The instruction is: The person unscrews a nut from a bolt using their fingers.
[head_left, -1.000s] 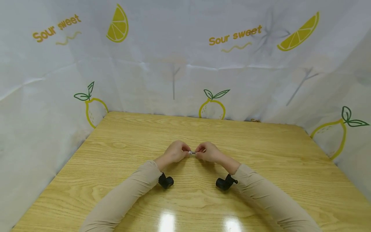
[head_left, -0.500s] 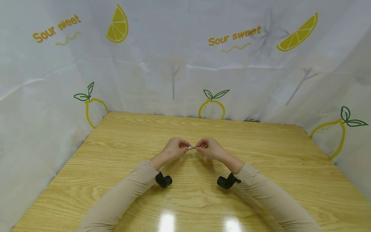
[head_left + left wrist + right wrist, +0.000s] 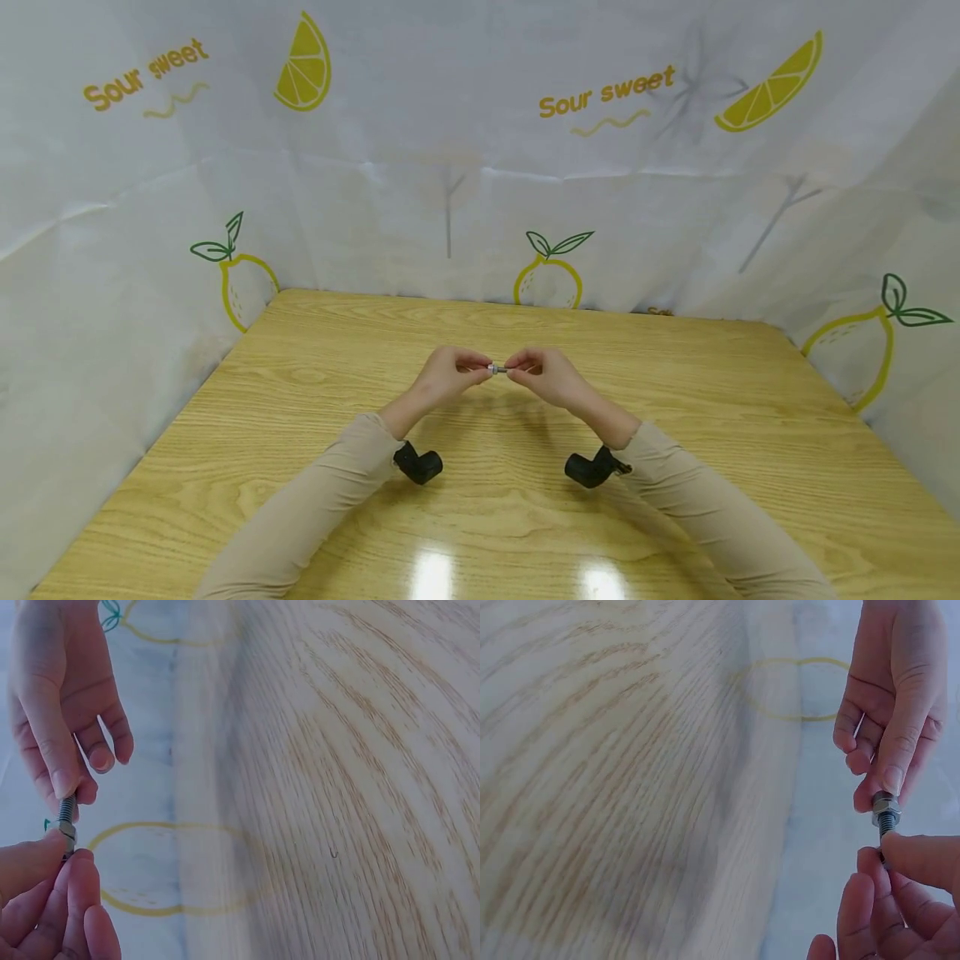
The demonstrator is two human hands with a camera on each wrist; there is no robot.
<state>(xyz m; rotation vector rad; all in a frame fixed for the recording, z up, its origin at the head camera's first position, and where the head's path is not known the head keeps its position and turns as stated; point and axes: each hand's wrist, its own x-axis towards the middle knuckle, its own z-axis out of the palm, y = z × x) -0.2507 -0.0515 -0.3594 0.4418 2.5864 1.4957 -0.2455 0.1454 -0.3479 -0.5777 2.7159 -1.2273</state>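
Wood-grain tbl [image 3: 750, 400] in lower half, 2 glare spots [image 3: 432, 575] btm ctr; white cloth [image 3: 360, 217] behind, top half + both sides, w/ orange "Sour sweet" txt [image 3: 122, 89] upper L & upper R, lemon slice [image 3: 303, 73] by each, leafy lemon outlines [image 3: 547, 287] mid L, ctr, R

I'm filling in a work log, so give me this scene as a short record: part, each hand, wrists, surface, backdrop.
Part: bolt with a nut on it
Pose: roughly level, held between both hands
Left hand: pinches the end by the nut
Right hand: pinches the threaded end
Wrists: a black device at each
Surface: wooden table, below the hands
Backdrop: white cloth with lemon prints
Unclear: bolt's left-hand end, mostly covered
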